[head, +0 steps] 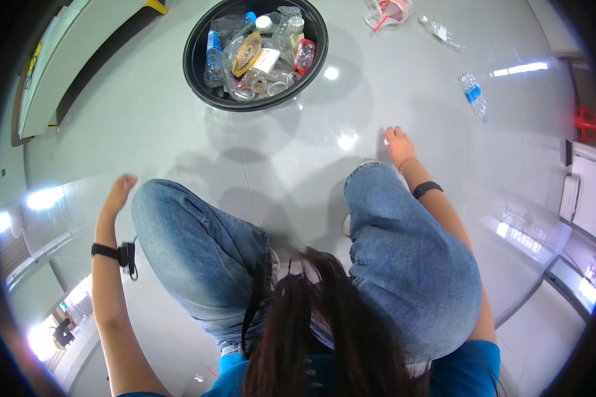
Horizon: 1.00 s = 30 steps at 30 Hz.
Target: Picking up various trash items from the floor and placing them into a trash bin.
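My right hand [400, 146] reaches down near the floor beyond my right knee, its fingers closed around a small white object [387, 142]. Most of that object is covered, so its kind is unclear. Off to the left, my left hand [119, 192] hangs beside my left knee; nothing shows in it, and its fingertips are blurred. Ahead of me stands a round black bin [191, 74] full of clear plastic bottles, cups and packaging. An empty plastic bottle with a blue label [473, 94] lies on the floor beyond my right hand.
Another clear bottle [442, 33] lies farther off, near a clear plastic bag with red parts [391, 12]. A curved pale furniture panel [79, 54] borders the upper left. Small scraps [198, 378] lie behind me on the glossy tiled floor [298, 144].
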### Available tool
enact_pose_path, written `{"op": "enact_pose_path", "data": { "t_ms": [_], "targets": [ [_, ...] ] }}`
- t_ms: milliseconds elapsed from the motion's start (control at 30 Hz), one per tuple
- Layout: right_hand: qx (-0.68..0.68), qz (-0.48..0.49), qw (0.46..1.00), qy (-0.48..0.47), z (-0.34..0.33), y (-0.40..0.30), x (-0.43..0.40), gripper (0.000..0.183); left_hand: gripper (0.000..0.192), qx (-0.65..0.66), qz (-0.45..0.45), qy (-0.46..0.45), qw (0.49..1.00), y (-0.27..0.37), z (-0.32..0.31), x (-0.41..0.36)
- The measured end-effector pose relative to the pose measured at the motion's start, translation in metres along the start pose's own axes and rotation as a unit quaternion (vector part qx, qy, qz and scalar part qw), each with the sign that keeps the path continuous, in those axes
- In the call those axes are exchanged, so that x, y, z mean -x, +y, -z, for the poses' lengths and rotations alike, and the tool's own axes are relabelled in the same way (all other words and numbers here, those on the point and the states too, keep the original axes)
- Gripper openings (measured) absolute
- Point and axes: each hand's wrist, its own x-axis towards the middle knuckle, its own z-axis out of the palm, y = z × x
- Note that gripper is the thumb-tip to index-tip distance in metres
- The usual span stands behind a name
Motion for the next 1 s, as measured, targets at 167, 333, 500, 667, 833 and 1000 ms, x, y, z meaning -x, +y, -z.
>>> {"op": "enact_pose_path", "data": {
  "t_ms": [167,333,500,667,833,1000],
  "targets": [
    [-0.026,-0.062,0.997,0.023,-0.003,0.003,0.014,0.022,0.064,0.2,-0.041,0.037,0.978,0.253,0.017,-0.054],
    [-0.072,-0.085,0.994,0.007,0.003,-0.011,0.022,0.028,0.057,0.318,0.027,0.103,0.942,0.342,-0.026,-0.089],
    [-0.178,-0.185,0.963,0.081,-0.009,0.03,0.053,0.034,0.033,0.332,-0.025,0.141,0.933,0.329,-0.041,-0.117],
    [-0.292,-0.41,0.856,0.119,-0.014,0.09,0.067,0.039,0.032,0.321,-0.002,0.116,0.94,0.334,-0.039,-0.129],
    [-0.303,-0.402,0.842,0.195,-0.012,0.177,0.021,0.037,0.031,0.106,-0.074,0.261,0.957,0.266,-0.041,-0.188],
    [-0.333,-0.426,0.832,0.125,-0.003,0.255,-0.026,0.034,0.033,-0.012,-0.043,0.225,0.973,0.283,-0.014,-0.214]
  ]
}}
